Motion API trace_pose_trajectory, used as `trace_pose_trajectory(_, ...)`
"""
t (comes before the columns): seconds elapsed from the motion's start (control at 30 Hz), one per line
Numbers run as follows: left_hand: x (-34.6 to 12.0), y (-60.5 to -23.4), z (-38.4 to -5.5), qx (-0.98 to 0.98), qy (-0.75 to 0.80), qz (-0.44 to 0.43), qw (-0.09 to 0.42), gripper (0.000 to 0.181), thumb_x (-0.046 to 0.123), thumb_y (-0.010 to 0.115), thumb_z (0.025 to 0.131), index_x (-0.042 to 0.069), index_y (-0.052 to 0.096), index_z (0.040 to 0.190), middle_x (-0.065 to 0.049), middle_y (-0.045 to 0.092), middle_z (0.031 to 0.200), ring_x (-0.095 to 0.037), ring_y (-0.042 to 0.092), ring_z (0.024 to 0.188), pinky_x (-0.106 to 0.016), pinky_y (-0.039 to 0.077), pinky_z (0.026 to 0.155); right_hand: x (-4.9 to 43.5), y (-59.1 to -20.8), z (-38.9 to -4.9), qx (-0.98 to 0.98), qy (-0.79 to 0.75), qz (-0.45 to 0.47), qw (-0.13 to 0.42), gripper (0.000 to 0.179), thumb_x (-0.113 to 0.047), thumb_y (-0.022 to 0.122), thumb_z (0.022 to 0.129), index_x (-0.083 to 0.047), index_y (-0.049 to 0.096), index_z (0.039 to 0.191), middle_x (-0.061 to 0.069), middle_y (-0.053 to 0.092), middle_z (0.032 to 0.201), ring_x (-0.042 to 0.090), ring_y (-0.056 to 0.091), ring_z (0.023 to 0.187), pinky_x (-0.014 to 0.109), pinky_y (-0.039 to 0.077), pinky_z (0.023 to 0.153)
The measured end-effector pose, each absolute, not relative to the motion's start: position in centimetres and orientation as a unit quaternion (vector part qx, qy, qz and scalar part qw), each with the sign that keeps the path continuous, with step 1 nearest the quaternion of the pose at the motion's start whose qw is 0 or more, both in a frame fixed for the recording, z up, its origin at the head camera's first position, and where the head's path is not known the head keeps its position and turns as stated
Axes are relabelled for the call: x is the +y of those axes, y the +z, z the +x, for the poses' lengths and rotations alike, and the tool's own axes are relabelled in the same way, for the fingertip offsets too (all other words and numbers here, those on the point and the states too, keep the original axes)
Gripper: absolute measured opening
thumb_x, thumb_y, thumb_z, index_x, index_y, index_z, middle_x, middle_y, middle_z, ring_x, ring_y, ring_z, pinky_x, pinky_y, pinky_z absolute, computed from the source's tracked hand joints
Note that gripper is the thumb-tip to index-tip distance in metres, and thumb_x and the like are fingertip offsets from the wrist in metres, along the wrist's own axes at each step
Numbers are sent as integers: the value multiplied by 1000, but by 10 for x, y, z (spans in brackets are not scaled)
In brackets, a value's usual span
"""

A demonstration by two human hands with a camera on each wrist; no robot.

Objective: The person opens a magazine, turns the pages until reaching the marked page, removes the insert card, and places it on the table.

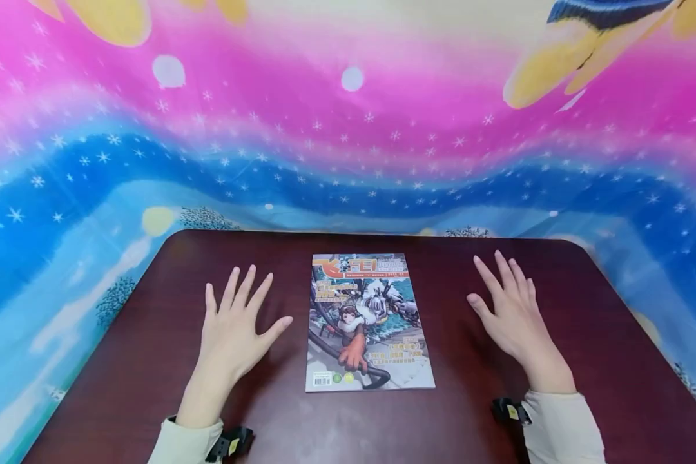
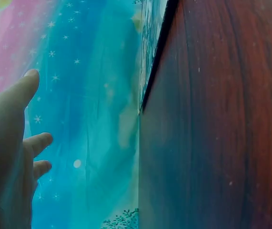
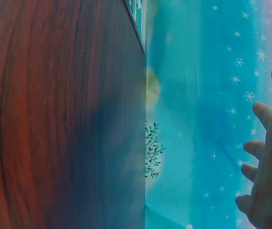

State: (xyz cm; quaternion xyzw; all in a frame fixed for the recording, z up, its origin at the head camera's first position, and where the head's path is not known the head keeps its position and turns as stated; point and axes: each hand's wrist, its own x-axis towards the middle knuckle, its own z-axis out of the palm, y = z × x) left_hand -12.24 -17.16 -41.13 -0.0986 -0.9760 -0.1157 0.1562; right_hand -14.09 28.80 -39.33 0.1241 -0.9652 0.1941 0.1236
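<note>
Orange and white in its masthead lettering, lying flat between the left hand (image 1: 232, 338) and the right hand (image 1: 513, 316) as a rectangular paper magazine (image 1: 371, 322) with a glossy illustrated cover. Resting on a dark red-brown, wood-grained table (image 1: 354, 432) with rounded far corners, touching neither hand. Showing a drawn, dark-haired figure (image 1: 350, 322) with a white fluffy collar and an orange-red glove, plus teal water behind. Bearing a small barcode (image 1: 321, 379) and two round marks in the near corner towards the left hand. With the left hand, hovering bare above the table, spreading fingers and thumb wide. With the right, hovering empty too, stretching the thumb apart and fanning the fingers less widely. Wearing a pale fabric sleeve (image 1: 562, 425) and a black wrist strap (image 1: 510, 410) behind each hand. Facing a pink, blue and white snowflake-patterned cloth (image 1: 383, 129) beyond both hands.
</note>
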Motion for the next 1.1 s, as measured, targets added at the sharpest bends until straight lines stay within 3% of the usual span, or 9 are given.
trace_pose_trajectory(0.47, -165, -417, -124, -971, -140, -124, 150, 84, 68, 58, 87, 24, 37, 154, -10, 27, 161, -33, 14, 149, -65, 4, 115, 266, -405, -145, -963, 145, 177, 143, 70, -48, 54, 100, -26, 23, 159, 13, 12, 164, 37, 6, 150, 66, 12, 114)
trace_pose_trajectory(0.77, -154, -416, -124, -965, -126, -182, 140, 83, 68, 59, 86, 25, 38, 154, -7, 31, 160, -32, 21, 148, -64, 10, 115, 263, -403, -148, -953, 91, 245, 151, 71, -54, 52, 98, -23, 29, 157, 12, 18, 163, 34, 10, 150, 61, 13, 116)
trace_pose_trajectory(1.1, -146, -418, -123, -963, -80, -235, 107, 84, 71, 58, 85, 26, 38, 154, -3, 29, 161, -26, 18, 150, -61, 13, 116, 263, -406, -147, -936, 81, 313, 139, 71, -60, 47, 98, -23, 31, 156, 8, 19, 164, 32, 13, 150, 61, 16, 115)
